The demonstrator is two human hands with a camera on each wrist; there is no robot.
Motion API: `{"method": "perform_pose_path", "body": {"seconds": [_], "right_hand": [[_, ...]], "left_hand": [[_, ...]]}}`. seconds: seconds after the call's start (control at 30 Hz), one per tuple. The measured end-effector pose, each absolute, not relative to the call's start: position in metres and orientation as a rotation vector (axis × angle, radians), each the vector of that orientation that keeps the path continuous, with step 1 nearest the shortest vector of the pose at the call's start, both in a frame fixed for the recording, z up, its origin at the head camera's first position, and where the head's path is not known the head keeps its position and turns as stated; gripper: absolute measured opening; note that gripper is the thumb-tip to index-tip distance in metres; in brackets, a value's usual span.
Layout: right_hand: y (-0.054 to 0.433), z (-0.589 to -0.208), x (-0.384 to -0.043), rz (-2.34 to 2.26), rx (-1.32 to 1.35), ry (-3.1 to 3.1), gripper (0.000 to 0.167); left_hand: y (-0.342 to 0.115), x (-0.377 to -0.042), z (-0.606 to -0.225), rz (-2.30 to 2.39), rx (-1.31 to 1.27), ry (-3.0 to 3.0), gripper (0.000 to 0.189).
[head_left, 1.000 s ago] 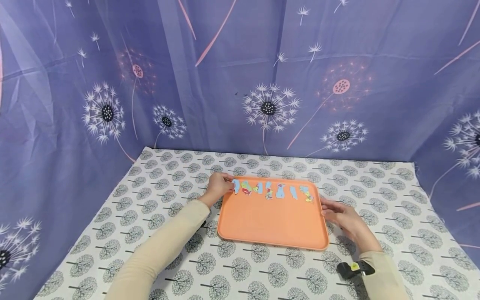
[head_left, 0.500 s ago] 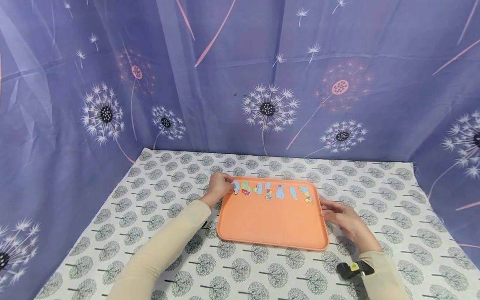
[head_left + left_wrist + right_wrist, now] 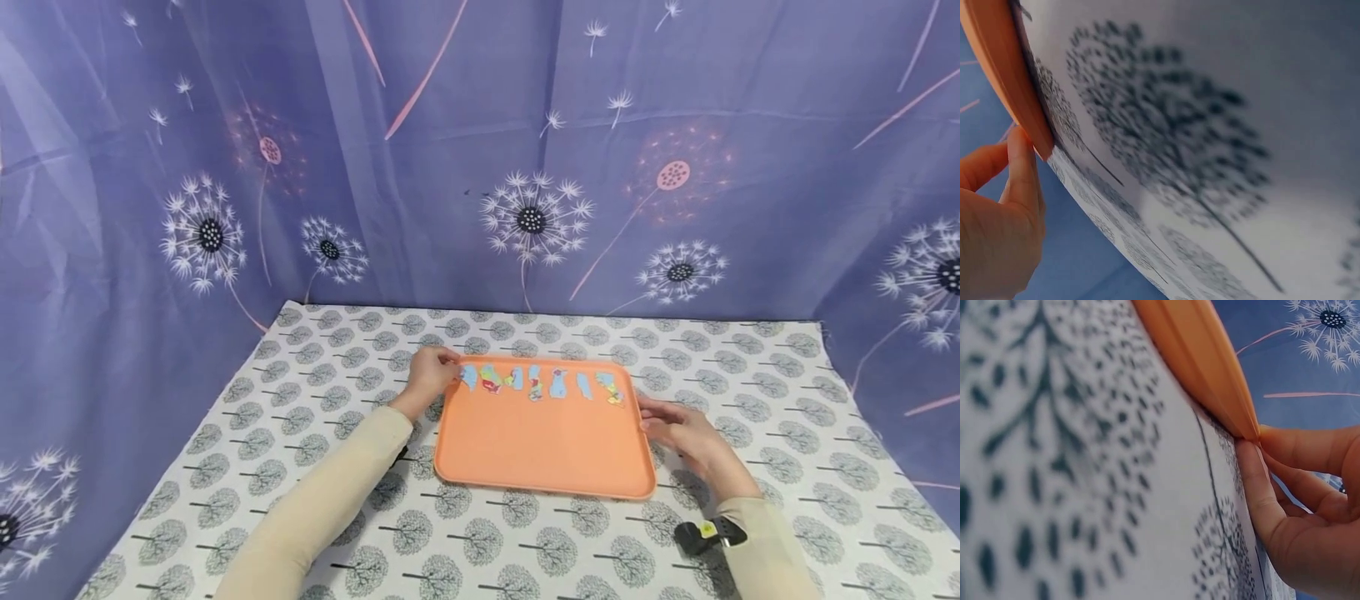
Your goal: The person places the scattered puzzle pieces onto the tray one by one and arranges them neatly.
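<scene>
An orange tray lies on the tablecloth between my hands. Along its far side runs a row of several small, irregular flat cutouts, mostly light blue with some red and yellow. My left hand is at the far left corner, its fingertips on the rim beside the leftmost blue piece. In the left wrist view, thumb and finger come together at the tray's rim. My right hand holds the right edge; in the right wrist view, thumb and fingers pinch the rim.
The table bears a white cloth printed with grey trees. A purple dandelion curtain hangs behind it and along both sides. A black strap with a yellow tag sits on my right wrist.
My left hand has shifted slightly left, from the leftmost cutout to the rim, and that piece shows more fully. The right hand keeps its place, and the view has tilted a little.
</scene>
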State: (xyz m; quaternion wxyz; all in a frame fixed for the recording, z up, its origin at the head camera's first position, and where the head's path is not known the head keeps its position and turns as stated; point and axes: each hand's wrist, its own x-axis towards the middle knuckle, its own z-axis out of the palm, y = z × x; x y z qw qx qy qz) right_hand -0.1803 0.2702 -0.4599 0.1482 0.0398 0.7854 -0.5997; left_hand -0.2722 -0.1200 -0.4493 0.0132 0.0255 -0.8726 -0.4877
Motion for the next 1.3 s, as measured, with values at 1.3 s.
{"method": "perform_pose_path", "body": {"seconds": [1.3], "right_hand": [[0.27, -0.385, -0.181, -1.118, -0.243, 3.568, 0.032]], "left_hand": [[-0.169, -0.244, -0.381, -0.659, -0.23, -2.42, 0.034]]}}
